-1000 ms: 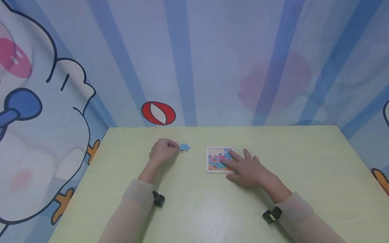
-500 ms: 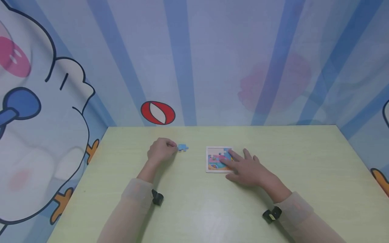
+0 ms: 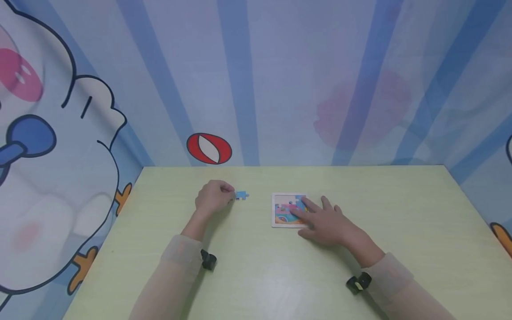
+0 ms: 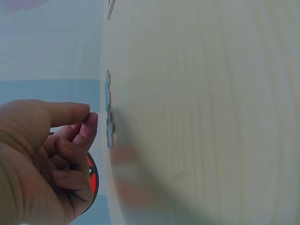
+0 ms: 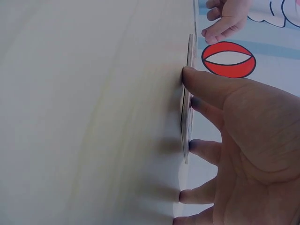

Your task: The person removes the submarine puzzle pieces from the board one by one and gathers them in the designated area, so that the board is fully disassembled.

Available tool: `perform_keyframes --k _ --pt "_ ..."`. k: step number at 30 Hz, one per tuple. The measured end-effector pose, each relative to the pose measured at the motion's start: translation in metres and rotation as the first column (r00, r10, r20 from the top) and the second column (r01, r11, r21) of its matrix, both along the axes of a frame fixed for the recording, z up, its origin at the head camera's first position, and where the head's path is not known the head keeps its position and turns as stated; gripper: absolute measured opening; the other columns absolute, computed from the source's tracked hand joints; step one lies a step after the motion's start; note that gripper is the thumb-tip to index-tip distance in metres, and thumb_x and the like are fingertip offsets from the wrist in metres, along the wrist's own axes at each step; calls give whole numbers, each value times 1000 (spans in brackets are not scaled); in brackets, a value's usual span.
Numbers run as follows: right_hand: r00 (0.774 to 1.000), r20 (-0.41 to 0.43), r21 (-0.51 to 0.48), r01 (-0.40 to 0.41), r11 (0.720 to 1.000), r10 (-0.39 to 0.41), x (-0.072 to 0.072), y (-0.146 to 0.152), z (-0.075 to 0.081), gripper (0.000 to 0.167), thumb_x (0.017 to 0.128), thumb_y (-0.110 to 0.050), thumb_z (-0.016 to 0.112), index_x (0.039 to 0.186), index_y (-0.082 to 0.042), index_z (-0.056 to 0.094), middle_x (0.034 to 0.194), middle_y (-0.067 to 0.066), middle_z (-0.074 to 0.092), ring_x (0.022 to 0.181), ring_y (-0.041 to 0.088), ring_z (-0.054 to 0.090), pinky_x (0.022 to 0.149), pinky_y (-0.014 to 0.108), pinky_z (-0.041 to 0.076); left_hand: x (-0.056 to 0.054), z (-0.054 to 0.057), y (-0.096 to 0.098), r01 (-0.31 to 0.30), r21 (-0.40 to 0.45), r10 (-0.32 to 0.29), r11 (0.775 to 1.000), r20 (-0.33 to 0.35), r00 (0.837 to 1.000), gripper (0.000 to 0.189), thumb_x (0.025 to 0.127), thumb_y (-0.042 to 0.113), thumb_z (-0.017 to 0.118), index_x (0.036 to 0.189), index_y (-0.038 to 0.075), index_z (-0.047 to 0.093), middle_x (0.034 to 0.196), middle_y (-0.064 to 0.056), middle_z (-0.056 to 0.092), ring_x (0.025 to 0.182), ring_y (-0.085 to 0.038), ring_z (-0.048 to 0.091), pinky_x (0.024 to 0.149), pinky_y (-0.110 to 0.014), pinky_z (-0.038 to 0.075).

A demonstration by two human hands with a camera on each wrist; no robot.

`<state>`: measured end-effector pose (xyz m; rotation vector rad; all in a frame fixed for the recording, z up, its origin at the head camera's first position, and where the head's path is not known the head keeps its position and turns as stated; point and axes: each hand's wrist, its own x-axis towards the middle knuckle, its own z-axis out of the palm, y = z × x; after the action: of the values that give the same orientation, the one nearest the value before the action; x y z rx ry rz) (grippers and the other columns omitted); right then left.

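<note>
My left hand (image 3: 214, 195) is just left of a small blue jigsaw piece (image 3: 242, 195) on the table. In the left wrist view its thumb and forefinger tips come close together, with nothing visible between them, and the other fingers are curled. The fingertips are a little above two thin pieces (image 4: 108, 91) seen edge-on. My right hand (image 3: 326, 222) lies spread over the right side of a white-framed jigsaw tray (image 3: 273, 218), fingertips pressing on it. Pink, blue and orange pieces fill its lower part; bare backing shows at upper left. The hand hides the tray's right side.
The pale wooden table (image 3: 256, 275) ends at a blue striped backdrop (image 3: 276, 89) with cartoon prints. A small black camera is strapped to each wrist.
The blue piece and my left hand have shifted very slightly left, and the left hand has risen a little. My right hand and the tray stay where they were.
</note>
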<state>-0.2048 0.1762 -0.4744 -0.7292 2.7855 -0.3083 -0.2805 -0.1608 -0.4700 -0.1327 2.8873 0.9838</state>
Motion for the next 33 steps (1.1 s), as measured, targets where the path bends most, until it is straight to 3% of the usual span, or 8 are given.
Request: perform_keyframes --k 8,16,25,33 --pt "1000 -4 9 0 1000 0 4 1 4 65 103 -43 62 161 -27 39 168 17 26 142 68 23 102 81 29 0 4 8 35 14 -35 999 -18 999 18 97 28 71 108 16 79 98 1 73 91 -21 66 82 -45 48" --pt "1000 -15 -2 -21 1000 21 18 4 5 63 100 -41 66 158 -28 45 167 18 30 140 68 25 98 82 32 0 4 36 120 46 -119 992 -29 993 18 97 32 72 107 19 79 95 5 73 89 -17 67 81 -43 50" --pt "999 -22 7 -39 999 39 28 7 4 62 100 -43 67 157 -31 47 167 14 32 140 67 26 98 81 33 4 0 79 269 63 -264 961 -75 962 18 96 32 73 106 19 80 94 7 74 87 -14 68 79 -39 52" --pt "998 -33 1 -49 999 49 31 9 3 60 102 -43 65 158 -30 47 167 12 31 141 67 25 99 81 33 9 -4 111 352 53 -350 934 -42 936 20 96 33 71 110 20 79 93 8 73 84 -11 66 74 -36 52"
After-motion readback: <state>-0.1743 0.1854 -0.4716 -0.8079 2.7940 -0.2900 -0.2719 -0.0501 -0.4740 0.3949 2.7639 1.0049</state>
